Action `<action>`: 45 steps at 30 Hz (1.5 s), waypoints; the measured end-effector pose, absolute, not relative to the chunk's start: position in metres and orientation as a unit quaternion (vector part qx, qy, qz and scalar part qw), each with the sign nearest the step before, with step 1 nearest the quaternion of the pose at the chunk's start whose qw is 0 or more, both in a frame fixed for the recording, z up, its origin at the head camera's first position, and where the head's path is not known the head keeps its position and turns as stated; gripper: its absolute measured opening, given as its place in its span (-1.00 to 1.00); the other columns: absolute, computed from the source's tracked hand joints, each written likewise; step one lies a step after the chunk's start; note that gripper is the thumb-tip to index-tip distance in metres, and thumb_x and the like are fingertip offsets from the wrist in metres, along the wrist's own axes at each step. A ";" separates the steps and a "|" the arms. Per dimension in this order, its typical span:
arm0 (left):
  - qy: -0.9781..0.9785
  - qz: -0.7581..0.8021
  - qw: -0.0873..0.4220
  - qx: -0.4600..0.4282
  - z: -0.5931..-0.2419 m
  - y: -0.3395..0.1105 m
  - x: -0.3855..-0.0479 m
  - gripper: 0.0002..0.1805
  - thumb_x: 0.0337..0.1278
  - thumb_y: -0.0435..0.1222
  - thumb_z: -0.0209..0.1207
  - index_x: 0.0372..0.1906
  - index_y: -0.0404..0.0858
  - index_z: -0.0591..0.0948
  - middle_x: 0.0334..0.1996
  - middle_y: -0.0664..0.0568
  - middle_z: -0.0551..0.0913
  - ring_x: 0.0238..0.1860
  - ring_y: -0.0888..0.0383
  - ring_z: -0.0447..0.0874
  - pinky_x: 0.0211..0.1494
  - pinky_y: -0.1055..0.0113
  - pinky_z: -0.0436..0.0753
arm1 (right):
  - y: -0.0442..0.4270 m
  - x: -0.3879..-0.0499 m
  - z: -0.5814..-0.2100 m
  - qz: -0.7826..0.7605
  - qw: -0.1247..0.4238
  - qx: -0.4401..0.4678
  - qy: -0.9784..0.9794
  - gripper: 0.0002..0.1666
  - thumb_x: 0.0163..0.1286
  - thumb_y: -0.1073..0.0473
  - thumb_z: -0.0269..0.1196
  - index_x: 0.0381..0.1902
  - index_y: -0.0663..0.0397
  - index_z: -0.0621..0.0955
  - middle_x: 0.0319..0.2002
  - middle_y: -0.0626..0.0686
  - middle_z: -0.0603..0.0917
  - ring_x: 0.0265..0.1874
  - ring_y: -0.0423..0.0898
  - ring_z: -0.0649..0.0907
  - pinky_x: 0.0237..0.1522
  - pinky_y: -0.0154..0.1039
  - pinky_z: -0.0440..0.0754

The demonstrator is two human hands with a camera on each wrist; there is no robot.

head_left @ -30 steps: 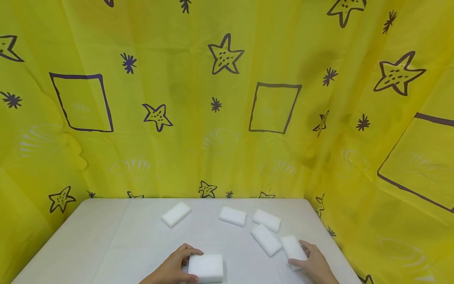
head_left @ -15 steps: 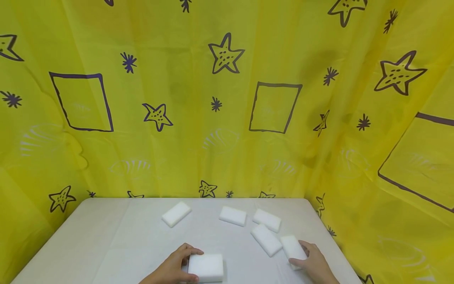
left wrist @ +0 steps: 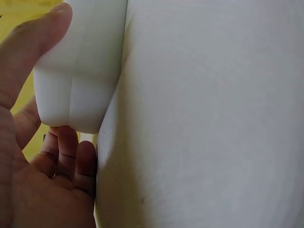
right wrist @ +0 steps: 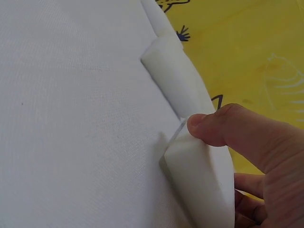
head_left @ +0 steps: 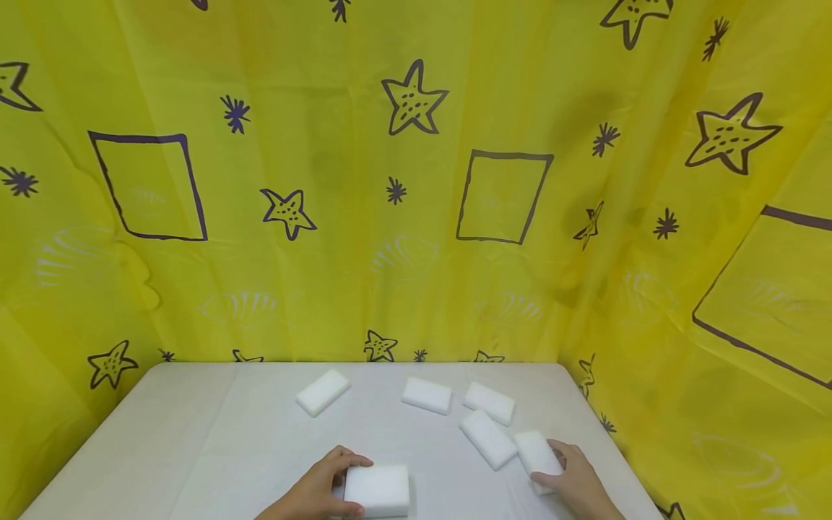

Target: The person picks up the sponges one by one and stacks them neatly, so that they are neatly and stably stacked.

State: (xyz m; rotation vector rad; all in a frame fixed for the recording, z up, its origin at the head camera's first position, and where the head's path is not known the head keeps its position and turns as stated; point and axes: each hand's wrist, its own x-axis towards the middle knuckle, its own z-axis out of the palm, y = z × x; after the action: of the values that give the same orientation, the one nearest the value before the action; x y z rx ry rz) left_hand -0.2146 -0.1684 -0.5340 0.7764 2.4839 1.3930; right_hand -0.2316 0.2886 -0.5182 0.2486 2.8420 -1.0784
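My left hand grips a white sponge near the front of the table, thumb on the near side and fingers on the far side. A seam in the left wrist view shows two layers, an upper sponge lying on a lower sponge. At the right, my right hand holds another white sponge between thumb and fingers. That sponge lies on the table, its near corner close to or touching a slanted sponge. Part of its right side is hidden by my fingers.
Farther back lie more white sponges: one at the left, a middle one and a right one close to the slanted sponge. The white-covered table is bordered by a yellow curtain with dark star drawings.
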 end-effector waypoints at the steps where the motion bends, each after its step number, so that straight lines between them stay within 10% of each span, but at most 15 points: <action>1: 0.838 0.469 0.095 0.262 -0.534 -0.169 -0.215 -0.37 -0.07 -0.09 0.48 0.18 -0.13 0.58 -0.02 0.02 0.43 -0.14 0.34 0.41 -0.11 0.44 0.52 | 0.289 -0.232 -0.518 -0.352 0.046 0.080 0.931 0.22 -0.08 -0.30 0.51 0.28 0.47 0.34 0.11 0.41 0.46 0.05 0.30 0.51 0.13 0.31 0.43; 45: 0.829 0.485 0.097 0.262 -0.535 -0.169 -0.215 -0.37 -0.08 -0.16 0.49 0.18 -0.14 0.57 -0.01 0.01 0.43 -0.12 0.36 0.41 -0.10 0.43 0.53 | 0.282 -0.243 -0.475 -0.342 -0.029 -0.008 0.939 -0.10 0.01 0.09 0.53 0.23 0.41 0.44 0.03 0.26 0.52 -0.05 0.15 0.56 -0.10 -0.02 0.59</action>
State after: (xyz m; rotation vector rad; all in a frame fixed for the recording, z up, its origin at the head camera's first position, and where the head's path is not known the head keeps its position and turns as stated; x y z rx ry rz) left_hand -0.2153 -0.1690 -0.5355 0.7764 2.4541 1.4364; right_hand -0.2431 0.2819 -0.4752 -0.0271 3.0058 -1.0942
